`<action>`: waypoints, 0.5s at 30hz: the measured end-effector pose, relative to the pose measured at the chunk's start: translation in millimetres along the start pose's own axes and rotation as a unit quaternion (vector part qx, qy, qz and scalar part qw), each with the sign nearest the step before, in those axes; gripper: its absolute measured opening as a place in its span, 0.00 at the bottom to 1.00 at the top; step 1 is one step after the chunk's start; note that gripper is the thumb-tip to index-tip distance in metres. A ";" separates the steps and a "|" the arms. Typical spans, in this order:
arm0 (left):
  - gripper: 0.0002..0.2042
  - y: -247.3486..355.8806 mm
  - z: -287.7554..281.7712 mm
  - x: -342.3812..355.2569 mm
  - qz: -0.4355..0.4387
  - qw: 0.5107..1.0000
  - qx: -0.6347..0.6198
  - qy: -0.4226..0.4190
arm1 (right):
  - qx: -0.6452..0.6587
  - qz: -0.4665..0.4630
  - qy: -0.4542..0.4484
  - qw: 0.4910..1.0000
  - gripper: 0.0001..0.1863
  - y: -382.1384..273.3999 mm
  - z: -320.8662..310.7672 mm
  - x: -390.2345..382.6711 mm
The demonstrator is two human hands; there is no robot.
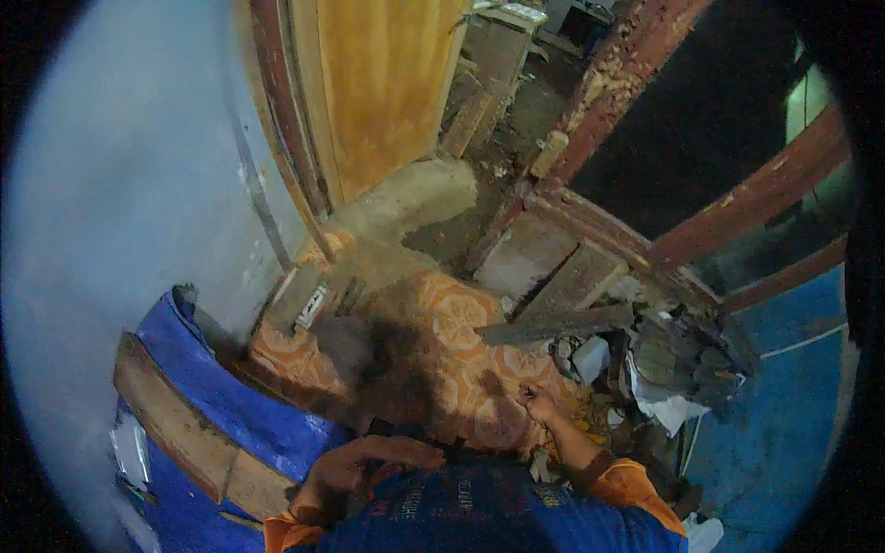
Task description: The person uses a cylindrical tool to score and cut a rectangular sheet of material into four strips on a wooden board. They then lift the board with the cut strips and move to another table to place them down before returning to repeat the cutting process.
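Patterned orange floor covering (pixel 461 318) lies flat across the middle of the view, a thin sheet printed with pale round medallions on an orange ground, dusty and marked by a dark smudged patch near its centre. It runs from the foot of the pale blue-grey wall (pixel 120 203) on the left to a heap of rubble (pixel 682 359) on the right. The right hand (pixel 537 402) rests at its near edge, fingers curled down so the tips touch the sheet beside scraps of pale paper (pixel 590 358); the grip is nearly closed, but whether it pinches anything I cannot tell. The left hand (pixel 355 465) sits lower, close to the body, fingers loosely bent over the blue shirt (pixel 498 516); whether it holds anything is hidden. Both sleeves end in orange cuffs.

Beside the left hand a bright blue tarpaulin (pixel 230 396) drapes in smooth folds, crossed by a rough, worn wooden plank (pixel 175 424). Flat grey stone slabs (pixel 553 267) with squared edges lie at the far side of the sheet, near a rounded concrete step (pixel 415 194). Above stands a varnished wooden door (pixel 387 83) with warm yellow grain, and reddish, chipped timber beams (pixel 645 55) slant across the upper right.
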State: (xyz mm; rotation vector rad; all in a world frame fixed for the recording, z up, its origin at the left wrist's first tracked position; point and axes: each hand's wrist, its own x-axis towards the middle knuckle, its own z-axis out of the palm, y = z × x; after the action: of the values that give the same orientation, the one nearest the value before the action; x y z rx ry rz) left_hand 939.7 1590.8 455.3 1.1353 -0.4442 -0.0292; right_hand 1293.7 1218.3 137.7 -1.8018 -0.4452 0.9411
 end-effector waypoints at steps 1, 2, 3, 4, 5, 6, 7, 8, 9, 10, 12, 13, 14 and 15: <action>0.52 3.9 -9.9 5.9 -0.013 1.000 -0.006 0.025 | -0.090 -0.005 -0.001 0.996 0.24 -12.3 -1.1 15.0; 0.52 8.0 -17.4 9.7 -0.033 0.998 -0.009 0.051 | -0.160 0.029 -0.031 0.986 0.20 -24.1 0.6 30.1; 0.53 12.2 -25.5 14.0 -0.058 0.995 -0.016 0.084 | -0.229 0.063 -0.057 0.970 0.16 -35.7 1.8 45.3; 0.52 16.6 -31.7 16.5 -0.085 0.990 -0.023 0.113 | -0.300 0.111 -0.074 0.945 0.13 -45.2 2.6 55.4; 0.51 20.7 -37.7 18.7 -0.131 0.979 -0.028 0.156 | -0.262 0.084 -0.090 0.957 0.15 -53.2 1.8 62.2; 0.50 24.0 -47.4 22.2 -0.162 0.970 -0.012 0.181 | -0.226 0.072 -0.097 0.967 0.16 -58.6 0.4 66.4; 0.48 26.1 -53.7 25.3 -0.205 0.951 0.011 0.230 | -0.205 0.091 -0.090 0.970 0.18 -61.8 -0.4 70.5; 0.47 27.9 -62.9 29.6 -0.184 0.949 -0.009 0.257 | -0.100 0.100 -0.067 0.988 0.17 -63.6 -2.9 76.2; 0.44 27.3 -63.0 31.8 -0.173 0.936 -0.022 0.307 | -0.010 0.139 -0.028 0.990 0.17 -62.5 -5.0 80.3; 0.42 25.8 -71.9 38.4 -0.152 0.929 -0.008 0.338 | 0.018 0.158 -0.011 0.987 0.18 -61.0 -10.7 86.3; 0.39 21.3 -92.7 55.9 -0.103 0.919 0.050 0.378 | -0.082 0.183 -0.030 0.979 0.18 -57.1 -29.1 109.0; 0.38 21.8 -101.8 62.7 -0.096 0.908 0.098 0.395 | -0.110 0.195 -0.038 0.974 0.18 -54.0 -39.0 124.3; 0.37 22.3 -112.7 72.1 -0.097 0.899 0.094 0.416 | -0.122 0.203 -0.043 0.971 0.18 -50.2 -49.1 142.0; 0.36 26.7 -118.4 76.7 -0.120 0.883 0.098 0.444 | -0.132 0.204 -0.050 0.969 0.18 -46.0 -58.2 163.9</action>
State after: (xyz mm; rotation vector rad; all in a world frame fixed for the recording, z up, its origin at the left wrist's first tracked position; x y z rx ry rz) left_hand 1046.6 1686.3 463.1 1.2653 0.5270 0.3184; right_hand 1446.8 1311.8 124.9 -2.1436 -0.2716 1.3096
